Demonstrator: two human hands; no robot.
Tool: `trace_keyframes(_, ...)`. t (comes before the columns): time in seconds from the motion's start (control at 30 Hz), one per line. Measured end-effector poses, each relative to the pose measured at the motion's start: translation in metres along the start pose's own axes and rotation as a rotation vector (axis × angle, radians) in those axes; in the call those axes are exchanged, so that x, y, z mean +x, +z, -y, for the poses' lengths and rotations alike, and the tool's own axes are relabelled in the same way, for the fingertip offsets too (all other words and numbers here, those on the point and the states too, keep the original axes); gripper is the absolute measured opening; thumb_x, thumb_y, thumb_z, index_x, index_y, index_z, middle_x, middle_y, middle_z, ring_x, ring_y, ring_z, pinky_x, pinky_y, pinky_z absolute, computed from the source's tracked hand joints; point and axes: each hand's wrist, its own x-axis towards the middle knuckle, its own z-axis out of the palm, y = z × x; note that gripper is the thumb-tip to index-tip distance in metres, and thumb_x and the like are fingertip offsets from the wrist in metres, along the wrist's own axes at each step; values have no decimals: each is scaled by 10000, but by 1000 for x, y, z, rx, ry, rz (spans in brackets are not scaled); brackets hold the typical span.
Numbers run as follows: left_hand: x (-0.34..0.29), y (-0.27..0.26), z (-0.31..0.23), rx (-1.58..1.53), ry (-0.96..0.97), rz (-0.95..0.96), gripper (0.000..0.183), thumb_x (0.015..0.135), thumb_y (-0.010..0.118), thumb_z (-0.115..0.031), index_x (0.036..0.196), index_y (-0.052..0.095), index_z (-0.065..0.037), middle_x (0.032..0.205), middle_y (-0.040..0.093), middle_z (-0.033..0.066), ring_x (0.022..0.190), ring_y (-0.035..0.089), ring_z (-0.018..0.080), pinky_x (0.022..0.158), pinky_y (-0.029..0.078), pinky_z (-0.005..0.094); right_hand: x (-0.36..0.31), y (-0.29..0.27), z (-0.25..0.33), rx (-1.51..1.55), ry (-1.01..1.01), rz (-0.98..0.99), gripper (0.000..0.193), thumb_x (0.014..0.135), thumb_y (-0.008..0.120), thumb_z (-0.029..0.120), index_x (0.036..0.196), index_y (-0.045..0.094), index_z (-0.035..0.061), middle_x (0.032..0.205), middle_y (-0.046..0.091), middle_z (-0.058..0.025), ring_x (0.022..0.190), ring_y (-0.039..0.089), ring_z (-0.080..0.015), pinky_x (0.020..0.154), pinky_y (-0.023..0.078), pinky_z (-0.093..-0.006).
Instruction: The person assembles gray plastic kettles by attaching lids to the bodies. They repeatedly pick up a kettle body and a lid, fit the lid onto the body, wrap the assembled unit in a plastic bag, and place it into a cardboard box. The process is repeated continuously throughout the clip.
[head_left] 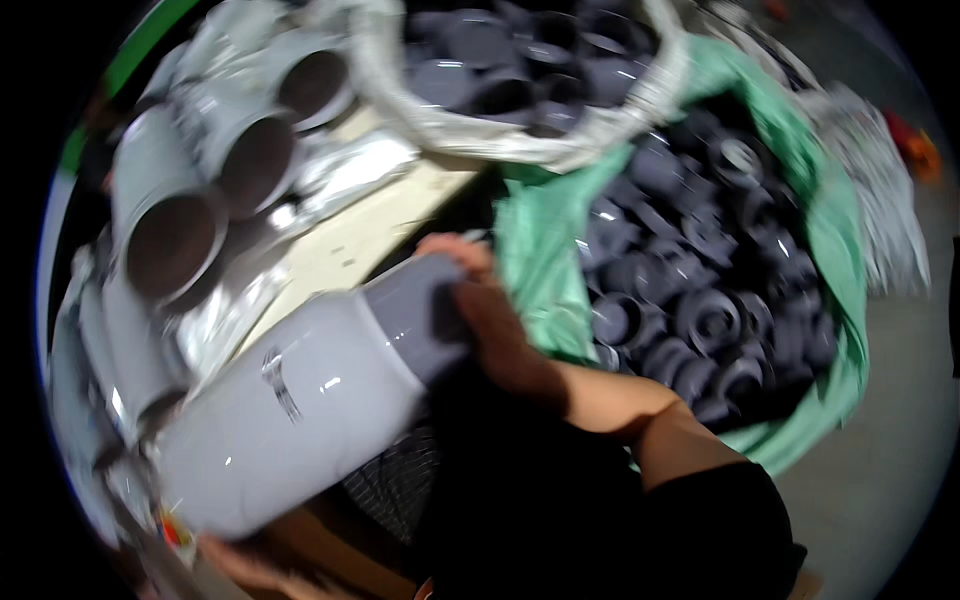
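The light grey cylinder (290, 420) tilts between the 2 hands: the right hand (505, 335) curls around its dark grey end piece (412, 318); the left hand (240, 565) is at the lower end, its grip partly hidden, so I cannot tell. The piece seems fitted, perhaps not fully; at least 3 cylinders at left (155, 165) gape open, seemingly left to do, beside a green sack (545, 285) of loose dark parts (705, 250).

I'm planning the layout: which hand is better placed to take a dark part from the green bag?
Likely the right hand, beside the green bag, though it would first have to release the cylinder's dark end. The left hand is at the cylinder's other end, farther from the bag.
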Motion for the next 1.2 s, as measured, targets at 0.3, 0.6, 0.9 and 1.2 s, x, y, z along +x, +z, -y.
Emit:
trace_keyframes(0.3, 36, 96, -3, 0, 393, 608, 492, 1064, 372, -338, 1348, 544, 26, 1397, 586, 162, 1244, 588, 256, 1118, 420, 442, -98, -202, 37, -1088, -35, -666, 456, 817, 661, 60, 1262, 564, 37, 1199, 611, -193, 1033, 635, -311, 874, 511, -421)
trace_keyframes(0.6, 25, 177, -30, 308, 249, 512, 400, 991, 550, -361, 1164, 632, -9, 995, 606, 105, 899, 574, 197, 862, 446, 338, -202, -471, 52, -2002, 1128, -850, 585, 911, 647, 518, 1345, 611, 128, 1407, 545, -237, 1324, 512, -409, 1059, 467, -475)
trace_keyframes(0.9, 5, 230, -48, 86, -14, 1058, 1138, 688, 728, -710, 1519, 400, -6, 1514, 454, 203, 1425, 431, 354, 1179, 304, 488, 26, -127, 92, -1280, -843, -429, 739, 563, 966, 398, 1058, 566, 23, 1106, 563, -121, 1013, 557, -297, 879, 477, -398)
trace_keyframes(1.2, 5, 188, -71, -147, -215, 809, 1298, 568, 930, -633, 1518, 241, -80, 1349, 514, 164, 1293, 496, 286, 1113, 368, 418, 46, 81, 19, -66, -64, 197, 1374, 648, 675, 891, 1551, 175, -16, 1462, 444, -267, 1367, 472, -349, 1142, 399, -464)
